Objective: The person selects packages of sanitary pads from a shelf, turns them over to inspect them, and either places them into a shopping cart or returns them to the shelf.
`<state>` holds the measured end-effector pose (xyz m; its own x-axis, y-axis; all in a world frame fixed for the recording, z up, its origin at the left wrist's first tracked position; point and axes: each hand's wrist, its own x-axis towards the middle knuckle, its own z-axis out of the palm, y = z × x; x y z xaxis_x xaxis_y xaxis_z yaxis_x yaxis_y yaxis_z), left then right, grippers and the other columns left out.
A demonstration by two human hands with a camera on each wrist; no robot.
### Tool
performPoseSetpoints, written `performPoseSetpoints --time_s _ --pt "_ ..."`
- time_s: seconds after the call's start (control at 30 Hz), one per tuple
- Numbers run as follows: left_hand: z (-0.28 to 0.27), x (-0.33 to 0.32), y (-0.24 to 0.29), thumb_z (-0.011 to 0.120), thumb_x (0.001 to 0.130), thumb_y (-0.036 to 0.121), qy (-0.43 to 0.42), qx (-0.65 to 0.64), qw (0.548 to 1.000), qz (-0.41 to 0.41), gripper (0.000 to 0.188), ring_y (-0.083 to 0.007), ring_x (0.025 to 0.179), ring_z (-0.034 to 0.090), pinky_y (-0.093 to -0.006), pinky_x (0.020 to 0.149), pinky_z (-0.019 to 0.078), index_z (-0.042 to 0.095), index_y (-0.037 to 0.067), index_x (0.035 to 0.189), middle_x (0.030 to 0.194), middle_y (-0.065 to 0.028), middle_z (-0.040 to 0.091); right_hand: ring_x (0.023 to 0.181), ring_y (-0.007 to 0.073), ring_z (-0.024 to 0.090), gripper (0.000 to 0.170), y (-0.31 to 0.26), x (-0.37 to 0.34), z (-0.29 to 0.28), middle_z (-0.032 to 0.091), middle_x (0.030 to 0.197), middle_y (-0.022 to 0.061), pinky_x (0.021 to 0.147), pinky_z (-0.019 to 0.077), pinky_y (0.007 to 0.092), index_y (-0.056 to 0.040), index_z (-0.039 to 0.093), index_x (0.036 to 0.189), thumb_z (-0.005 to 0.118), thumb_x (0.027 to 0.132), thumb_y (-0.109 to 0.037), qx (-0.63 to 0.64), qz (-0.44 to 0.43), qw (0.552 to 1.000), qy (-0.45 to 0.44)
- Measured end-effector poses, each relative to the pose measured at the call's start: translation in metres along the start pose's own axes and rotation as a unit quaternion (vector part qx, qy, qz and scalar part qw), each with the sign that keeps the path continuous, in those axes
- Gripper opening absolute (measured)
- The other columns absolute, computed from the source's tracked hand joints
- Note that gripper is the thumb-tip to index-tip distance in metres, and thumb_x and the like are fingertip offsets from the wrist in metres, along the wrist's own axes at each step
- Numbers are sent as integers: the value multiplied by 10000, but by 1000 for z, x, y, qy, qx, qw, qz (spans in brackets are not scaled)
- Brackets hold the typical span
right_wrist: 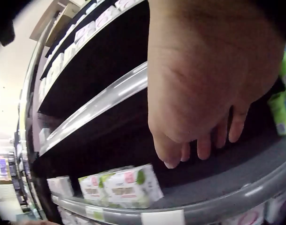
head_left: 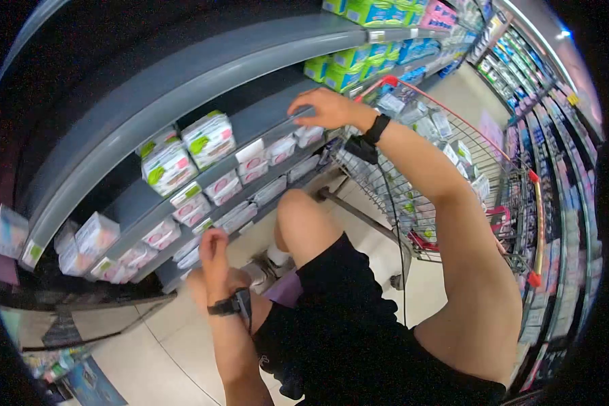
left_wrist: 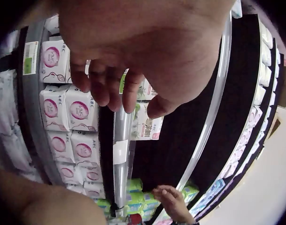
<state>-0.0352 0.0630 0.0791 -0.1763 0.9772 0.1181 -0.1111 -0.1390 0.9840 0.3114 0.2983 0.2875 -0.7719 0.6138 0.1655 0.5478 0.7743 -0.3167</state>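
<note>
My right hand [head_left: 328, 108] reaches out over the middle shelf [head_left: 257, 111], its fingers bent a little and holding nothing. Two white-and-green packs [head_left: 210, 139] sit on that shelf to its left, apart from it; the same packs [right_wrist: 126, 187] show below the hand in the right wrist view. By my knee, my left hand [head_left: 215, 260] hangs with loosely bent fingers and nothing in them, in front of the lower shelves. White packs with pink circles [left_wrist: 81, 112] stand there in rows. In the left wrist view my palm partly covers a white-and-green pack [left_wrist: 148, 124].
A wire shopping cart [head_left: 379, 186] with a red rim stands at my right, with many packs inside. Green packs [head_left: 348, 71] fill the shelf's far end. A white box [head_left: 98, 233] stands at the near left. A cable [head_left: 396, 216] hangs from my right wrist. More stocked shelves line the right.
</note>
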Motion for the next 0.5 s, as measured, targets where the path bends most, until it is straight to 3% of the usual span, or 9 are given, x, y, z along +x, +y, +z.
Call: performPoseSetpoints --time_s 0.03,0.13,0.17,0.23,0.3,0.33,0.37,0.43,0.5 --pt "1 -3 2 536 933 41 -2 8 1000 -7 68 -93 746 470 -236 680 392 571 60 878 808 14 530 865 315 674 279 13 -16 -8 695 937 139 786 521 419 -72 670 1000 685 852 -308 10 26 998 59" --pt "-2 3 0 585 928 54 -6 4 1000 -2 58 -84 815 494 -234 742 412 571 74 876 855 25 541 858 296 671 300 81 -76 -42 686 931 146 752 527 384 -49 675 1005 682 871 -316 -93 120 988 23" --pt "-1 5 -3 581 931 56 -9 5 1000 -17 57 -84 825 500 -232 746 413 573 74 877 857 28 546 772 337 642 330 111 -106 -38 657 848 172 686 498 430 -38 662 902 640 884 -366 -93 98 985 105" --pt "4 2 0 583 933 60 -17 24 999 -45 51 -81 828 511 -228 749 417 580 73 884 855 32 557 750 354 646 445 153 -164 -42 671 801 173 698 503 470 -13 691 875 622 881 -453 -110 291 950 10" --pt "6 4 3 597 928 57 -15 54 998 -37 37 -77 803 518 -222 738 421 590 68 894 837 36 566 933 367 664 590 176 -228 -43 690 1004 232 845 504 469 4 707 964 605 831 -561 -167 446 870 -124" --pt "8 5 1 606 923 53 -18 63 997 -30 30 -74 784 519 -219 727 424 595 65 898 822 37 568 1123 354 607 575 200 -271 -37 652 1182 218 937 488 444 -24 712 1015 618 811 -553 -217 459 849 -148" --pt "13 4 7 601 916 47 -9 64 997 -30 35 -74 783 510 -221 722 417 588 64 889 817 37 563 1230 354 538 806 213 -295 -30 527 1386 179 979 464 493 -78 587 1295 634 766 -683 -322 489 740 -330" --pt "25 2 22 591 903 33 -9 61 997 -35 47 -73 781 491 -223 712 403 573 62 870 808 36 554 1303 415 443 1036 99 -273 -63 226 1577 127 1025 444 530 -112 375 1435 862 601 -487 -247 662 686 -173" --pt "26 2 23 598 901 39 -17 97 994 -56 36 -78 787 500 -229 721 409 581 59 876 818 31 565 1314 461 413 1192 98 -289 -66 164 1578 177 1031 444 536 -131 240 1493 911 550 -416 -217 694 673 -137"
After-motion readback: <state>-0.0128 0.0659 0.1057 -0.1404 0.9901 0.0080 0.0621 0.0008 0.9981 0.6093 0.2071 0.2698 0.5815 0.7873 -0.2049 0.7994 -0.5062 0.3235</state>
